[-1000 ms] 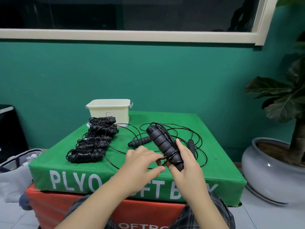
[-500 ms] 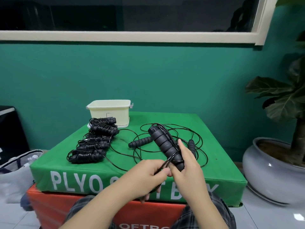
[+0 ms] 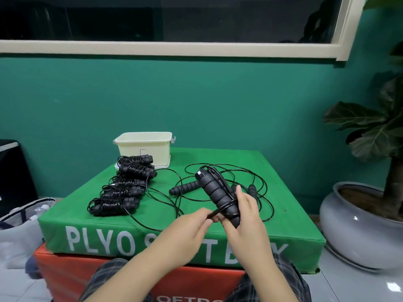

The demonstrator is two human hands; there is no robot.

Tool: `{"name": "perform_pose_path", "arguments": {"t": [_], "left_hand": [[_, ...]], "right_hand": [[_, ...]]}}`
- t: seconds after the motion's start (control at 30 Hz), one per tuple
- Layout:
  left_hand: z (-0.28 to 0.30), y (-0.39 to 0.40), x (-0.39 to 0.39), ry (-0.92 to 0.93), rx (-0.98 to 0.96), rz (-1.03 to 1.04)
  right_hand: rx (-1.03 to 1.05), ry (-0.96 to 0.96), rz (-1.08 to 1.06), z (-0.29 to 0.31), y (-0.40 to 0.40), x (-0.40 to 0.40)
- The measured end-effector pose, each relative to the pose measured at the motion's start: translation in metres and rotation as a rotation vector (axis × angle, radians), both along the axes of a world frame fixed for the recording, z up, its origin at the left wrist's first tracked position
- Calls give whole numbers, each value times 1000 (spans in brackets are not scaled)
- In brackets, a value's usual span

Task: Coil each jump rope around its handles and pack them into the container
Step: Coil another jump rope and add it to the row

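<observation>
My right hand (image 3: 248, 216) grips the lower end of a pair of black jump rope handles (image 3: 214, 194), held tilted above the green box. A few turns of thin black cord wrap them near my fingers. My left hand (image 3: 185, 232) pinches that cord (image 3: 214, 212) just left of the handles. Loose cord loops (image 3: 250, 171) lie behind on the green box, with another loose handle (image 3: 184, 188) and a further handle (image 3: 252, 190) at the right. Several coiled ropes (image 3: 122, 192) lie in a row at the left. The cream container (image 3: 145, 149) stands at the back.
The green soft plyo box (image 3: 152, 238) sits on an orange one (image 3: 65, 277). A grey plant pot (image 3: 357, 227) stands on the floor at the right. A grey bag (image 3: 19, 223) lies at the left. My knees in checked cloth are below the box.
My left hand moved from beside the handles down and left, taking hold of the cord and drawing it taut. The right hand kept the handles nearly still.
</observation>
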State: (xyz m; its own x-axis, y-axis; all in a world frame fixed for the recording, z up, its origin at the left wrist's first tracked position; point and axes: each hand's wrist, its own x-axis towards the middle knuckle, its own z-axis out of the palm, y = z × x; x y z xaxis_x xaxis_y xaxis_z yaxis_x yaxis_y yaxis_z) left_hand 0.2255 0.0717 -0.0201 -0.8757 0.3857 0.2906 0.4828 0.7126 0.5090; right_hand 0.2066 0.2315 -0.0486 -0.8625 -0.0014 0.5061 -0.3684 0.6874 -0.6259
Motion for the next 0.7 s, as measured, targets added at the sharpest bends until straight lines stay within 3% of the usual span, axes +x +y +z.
{"name": "perform_pose_path", "arguments": {"t": [0.17,0.37,0.57,0.7], "left_hand": [[-4,4,-2,37,10,-32],[-8,-10,-13,-61,177,26],[-18,-13,-17,-276,613,-8],[-20,-3,-13,-288,715,-43]], "right_hand": [[50,-42,-89,-2,2,-1],[-41,-81,54,7,1,2],[-340,-130,208,12,-12,10],[-633,-190,294,15,-18,15]]}}
